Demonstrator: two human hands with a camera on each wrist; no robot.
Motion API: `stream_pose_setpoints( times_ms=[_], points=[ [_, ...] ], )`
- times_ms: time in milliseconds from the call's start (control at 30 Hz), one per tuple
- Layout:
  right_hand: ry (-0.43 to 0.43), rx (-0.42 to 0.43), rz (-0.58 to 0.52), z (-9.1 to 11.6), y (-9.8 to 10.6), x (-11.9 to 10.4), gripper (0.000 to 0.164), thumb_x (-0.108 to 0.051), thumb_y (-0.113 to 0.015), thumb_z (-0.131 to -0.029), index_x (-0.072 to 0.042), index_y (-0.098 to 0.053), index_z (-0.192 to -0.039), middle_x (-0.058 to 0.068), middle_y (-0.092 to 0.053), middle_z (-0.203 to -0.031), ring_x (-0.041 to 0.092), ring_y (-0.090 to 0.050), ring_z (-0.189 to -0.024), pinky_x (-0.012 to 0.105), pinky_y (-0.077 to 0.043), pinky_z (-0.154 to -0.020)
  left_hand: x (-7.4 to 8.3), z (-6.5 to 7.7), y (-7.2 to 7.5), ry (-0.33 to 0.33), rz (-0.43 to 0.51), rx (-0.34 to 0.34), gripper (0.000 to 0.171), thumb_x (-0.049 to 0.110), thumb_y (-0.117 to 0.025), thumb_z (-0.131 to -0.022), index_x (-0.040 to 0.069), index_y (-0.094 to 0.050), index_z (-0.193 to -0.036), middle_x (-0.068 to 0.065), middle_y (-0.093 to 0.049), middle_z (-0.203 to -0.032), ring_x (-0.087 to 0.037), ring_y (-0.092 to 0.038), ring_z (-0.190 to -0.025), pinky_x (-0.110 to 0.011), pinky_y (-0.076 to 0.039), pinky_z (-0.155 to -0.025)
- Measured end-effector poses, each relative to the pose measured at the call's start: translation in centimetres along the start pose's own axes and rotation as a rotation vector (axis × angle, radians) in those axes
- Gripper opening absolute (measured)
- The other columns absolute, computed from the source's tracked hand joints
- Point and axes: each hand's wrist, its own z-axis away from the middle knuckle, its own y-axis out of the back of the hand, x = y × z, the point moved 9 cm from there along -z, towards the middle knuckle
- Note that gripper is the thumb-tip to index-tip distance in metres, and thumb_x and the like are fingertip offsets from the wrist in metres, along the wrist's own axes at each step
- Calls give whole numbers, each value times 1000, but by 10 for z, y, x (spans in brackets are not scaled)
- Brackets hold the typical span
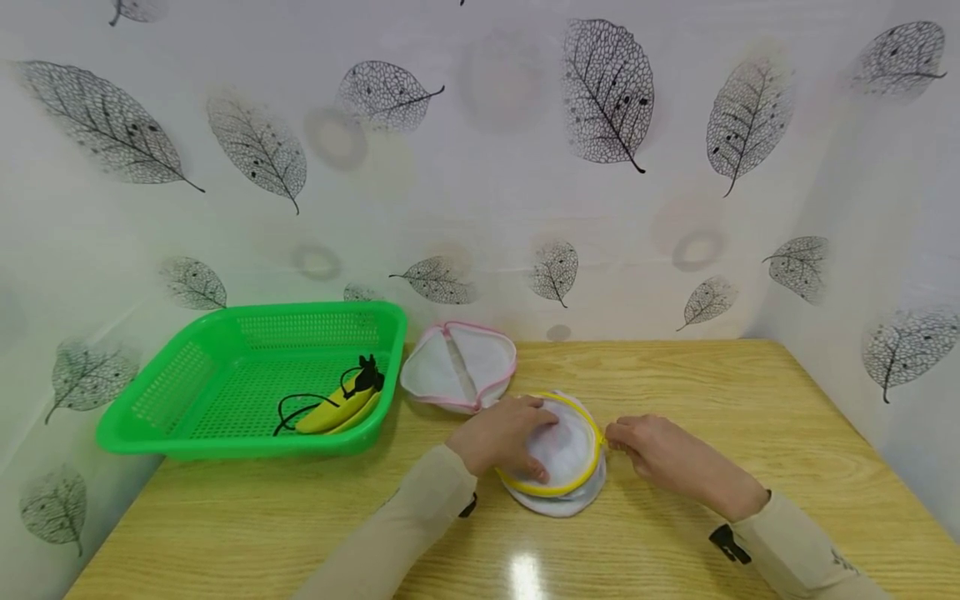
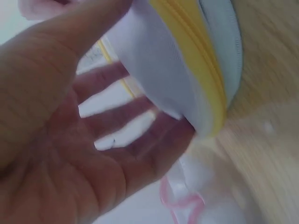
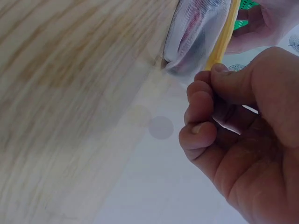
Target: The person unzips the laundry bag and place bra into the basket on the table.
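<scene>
A round white mesh laundry bag (image 1: 576,454) with a yellow zipper edge (image 1: 551,490) lies on the table, slightly right of the middle in the head view. Over its top spreads my left hand (image 1: 504,437), fingers apart and touching the mesh; the left wrist view shows the fingers (image 2: 140,116) extended against the bag's side. My right hand (image 1: 660,454) pinches the end of the yellow zipper at the bag's right side. In the right wrist view its thumb and index finger meet on the yellow strip (image 3: 224,37), and the other fingers curl into the palm. The fingertips hide the zipper's end.
Behind and left of the hands sits a second white mesh bag (image 1: 429,367) with pink trim and a zipper down its middle. A green plastic basket (image 1: 258,313) stands at the back left, holding yellow bananas (image 1: 330,414) and a black cord (image 1: 300,397). A leaf-patterned curtain (image 1: 480,208) borders the wooden table (image 1: 675,375).
</scene>
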Motion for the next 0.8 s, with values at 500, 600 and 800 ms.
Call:
stream_pose_setpoints(
  times_ms=[500, 600, 800],
  points=[
    [-152, 109, 89, -9, 15, 33, 17, -4, -64, -97, -15, -61, -84, -11, -52, -71, 0, -43, -61, 23, -42, -56, 27, 6, 6, -169, -68, 77, 92, 57, -89, -69, 21, -55, -147, -7, -44, -158, -27, -47, -138, -37, -45, -114],
    [-131, 103, 80, -12, 13, 33, 17, -4, -64, -97, -15, -61, -85, -10, -53, -72, 0, -45, -62, 22, -43, -56, 27, 4, 3, -171, -89, 97, 92, 59, -89, -67, 20, -57, -143, -8, -31, -167, -34, -39, -148, -43, -43, -117],
    [-135, 73, 83, -15, 9, 35, 16, 0, -66, -93, -14, -63, -88, -6, -60, -77, 5, -57, -67, 27, -51, -60, 23, -4, -8, -114, -58, 27, 92, 61, -87, -69, 18, -50, -141, -10, -29, -169, -33, -38, -151, -42, -44, -117]
  ],
)
